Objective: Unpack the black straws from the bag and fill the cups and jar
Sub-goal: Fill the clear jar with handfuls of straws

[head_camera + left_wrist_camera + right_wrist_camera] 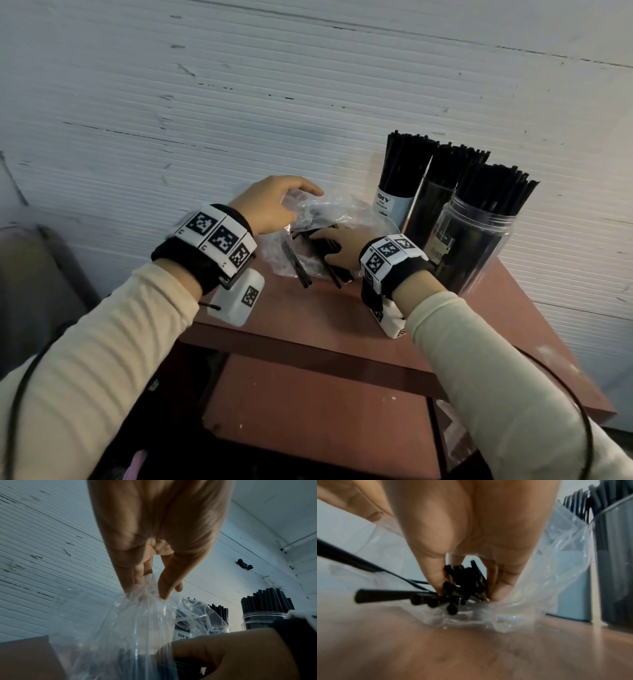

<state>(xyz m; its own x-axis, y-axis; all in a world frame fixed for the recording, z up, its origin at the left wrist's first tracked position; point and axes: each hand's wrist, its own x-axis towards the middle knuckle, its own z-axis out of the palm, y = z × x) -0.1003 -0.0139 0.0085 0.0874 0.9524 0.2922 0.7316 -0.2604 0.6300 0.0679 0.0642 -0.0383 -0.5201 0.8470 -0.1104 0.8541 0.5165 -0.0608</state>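
A clear plastic bag [329,212] lies crumpled on the reddish table [308,318], with black straws [305,270] sticking out of its near end. My left hand [274,205] pinches the bag's [137,615] top and lifts it. My right hand [337,248] reaches into the bag and grips a bundle of black straws [464,582] between thumb and fingers. To the right stand a light blue cup [394,205], a dark cup [431,216] and a clear jar [479,246], all packed with upright black straws.
A white ribbed wall [274,102] rises right behind the table. The containers crowd the table's back right corner. Below the tabletop is a lower shelf [308,411]. Something dark grey [34,274] stands at the left.
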